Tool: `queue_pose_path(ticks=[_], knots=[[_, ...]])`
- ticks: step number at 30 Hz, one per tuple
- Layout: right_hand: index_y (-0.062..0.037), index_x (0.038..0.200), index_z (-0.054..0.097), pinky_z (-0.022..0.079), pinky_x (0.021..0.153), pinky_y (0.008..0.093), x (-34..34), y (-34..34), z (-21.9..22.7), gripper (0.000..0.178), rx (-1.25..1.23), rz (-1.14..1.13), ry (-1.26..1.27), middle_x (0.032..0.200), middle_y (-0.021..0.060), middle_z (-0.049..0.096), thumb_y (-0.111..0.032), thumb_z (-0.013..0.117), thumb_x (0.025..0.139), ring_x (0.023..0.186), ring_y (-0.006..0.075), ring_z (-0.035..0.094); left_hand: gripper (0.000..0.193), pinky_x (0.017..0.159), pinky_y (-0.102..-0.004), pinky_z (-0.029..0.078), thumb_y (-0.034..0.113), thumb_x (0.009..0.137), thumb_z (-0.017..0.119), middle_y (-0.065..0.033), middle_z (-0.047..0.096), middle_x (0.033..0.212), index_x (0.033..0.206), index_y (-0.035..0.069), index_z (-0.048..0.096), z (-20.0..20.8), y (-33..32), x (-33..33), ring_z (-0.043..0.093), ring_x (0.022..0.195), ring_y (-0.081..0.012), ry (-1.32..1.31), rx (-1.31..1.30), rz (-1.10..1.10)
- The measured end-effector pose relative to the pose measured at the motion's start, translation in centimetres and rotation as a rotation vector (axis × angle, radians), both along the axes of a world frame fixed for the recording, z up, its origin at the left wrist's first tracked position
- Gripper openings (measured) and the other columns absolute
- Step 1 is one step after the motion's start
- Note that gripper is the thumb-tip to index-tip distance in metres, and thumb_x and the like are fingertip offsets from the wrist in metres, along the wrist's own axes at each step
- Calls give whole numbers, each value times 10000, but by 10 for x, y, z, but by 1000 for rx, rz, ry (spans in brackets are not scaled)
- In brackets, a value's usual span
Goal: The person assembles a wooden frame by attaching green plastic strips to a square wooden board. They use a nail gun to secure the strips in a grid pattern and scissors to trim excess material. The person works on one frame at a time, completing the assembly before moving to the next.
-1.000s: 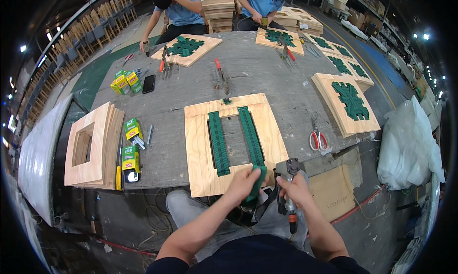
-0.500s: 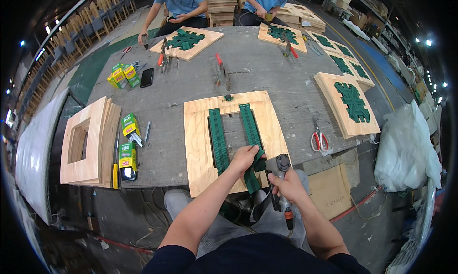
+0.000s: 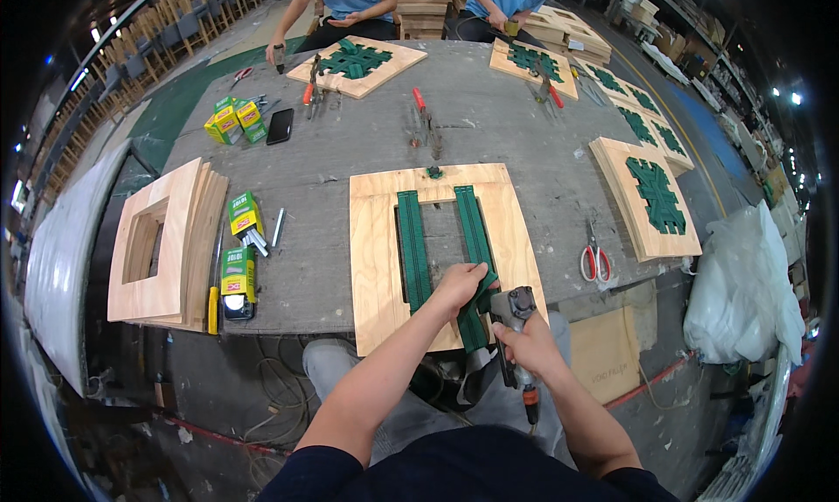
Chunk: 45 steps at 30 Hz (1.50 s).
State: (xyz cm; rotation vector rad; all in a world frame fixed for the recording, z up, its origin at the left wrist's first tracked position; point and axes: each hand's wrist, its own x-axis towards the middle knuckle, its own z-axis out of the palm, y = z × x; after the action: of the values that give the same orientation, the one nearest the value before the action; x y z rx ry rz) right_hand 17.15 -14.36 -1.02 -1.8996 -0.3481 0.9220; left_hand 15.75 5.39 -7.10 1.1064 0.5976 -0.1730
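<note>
A square wooden frame (image 3: 371, 266) with a rectangular opening lies at the near edge of the table, partly over my lap. Two strips of green webbing, a left strip (image 3: 412, 249) and a right strip (image 3: 473, 222), run lengthwise across its opening. Near the frame's front right, my left hand (image 3: 461, 289) pinches a piece of green webbing over the right strip. My right hand (image 3: 532, 345) is wrapped round the handle of an air staple gun (image 3: 517, 304), its head beside my left fingertips at the frame's right edge. The gun's nose is hidden.
At left stand stacked wooden frames (image 3: 131, 240), staple boxes (image 3: 237, 273) and a yellow-handled tool (image 3: 213, 310). Red-handled scissors (image 3: 595, 262) and a finished webbed frame (image 3: 655, 196) lie right. Pliers (image 3: 424, 117) and a phone (image 3: 280, 126) sit farther back. Two co-workers sit opposite.
The whole view has shifted, so the table and frame appear farther right. Both hands keep their hold on the webbing and the staple gun, with little movement against the frame.
</note>
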Motion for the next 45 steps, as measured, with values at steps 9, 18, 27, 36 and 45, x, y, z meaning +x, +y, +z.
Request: queue_pose_path(ticks=[9,18,27,36,45], knots=[[-24,1218,540,458,460,294,-9,0,-5,356,-6,33,2,817,40,657,-153,742,954,513,113,568,418,685,-349,577,326,1095,517,-100,755,1109,1300,-23,620,-1,-2,0,700,871,-187,-15,-20,-4],[-29,1060,632,520,472,344,31,-24,-2,241,153,-242,153,807,52,651,-176,774,933,543,172,616,433,810,-393,540,371,1074,511,-155,767,998,1069,-7,722,-11,-14,-28,725,901,-268,-116,477,110],[-45,1042,661,528,512,354,170,-44,-48,224,437,-464,521,796,56,647,-264,688,1002,604,169,622,317,840,-510,539,316,1023,569,-214,695,1077,1055,7,631,13,-81,-86,665,1005,-438,-228,1239,-161],[108,1109,703,596,715,459,250,-20,-34,681,-214,-354,-232,1065,254,736,-492,837,816,892,356,750,227,730,-502,552,275,1005,588,-142,669,1019,1007,50,610,12,-94,-79,687,897,-391,-271,1430,-245],[1,931,783,579,871,482,238,-52,-9,368,-450,-48,-624,960,207,768,-361,760,869,954,385,740,245,726,-499,530,284,983,632,-176,667,949,965,40,616,13,-91,-85,669,877,-415,-247,1371,-186]])
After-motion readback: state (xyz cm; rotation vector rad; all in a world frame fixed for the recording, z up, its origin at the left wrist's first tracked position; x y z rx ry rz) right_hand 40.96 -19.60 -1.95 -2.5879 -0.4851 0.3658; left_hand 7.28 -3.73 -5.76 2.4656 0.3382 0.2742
